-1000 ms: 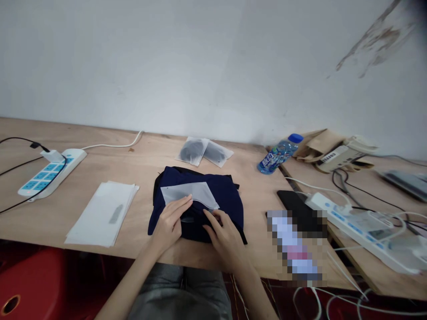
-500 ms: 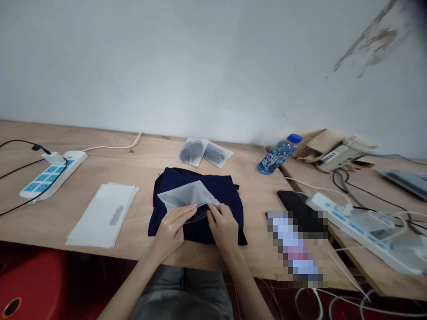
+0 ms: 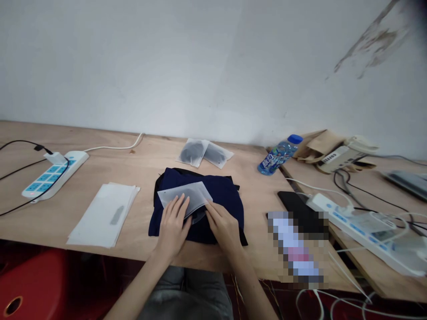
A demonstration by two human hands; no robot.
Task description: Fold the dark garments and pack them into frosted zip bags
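Seen from above, two bare forearms are reaching up from the bottom centre of the frame onto a wooden table (image 3: 140,160). The left hand (image 3: 172,224) is lying palm down, fingers straight and slightly spread, pressing on a frosted plastic pouch (image 3: 184,195). The right hand (image 3: 223,226) is resting just beside it, fingers extended and close together, fingertips touching the pouch's lower right edge. The pouch is lying on a folded navy cloth (image 3: 220,195) at centre frame. A stack of empty white pouches (image 3: 105,213) is sitting to the left, and two filled pouches (image 3: 203,152) are lying above the cloth.
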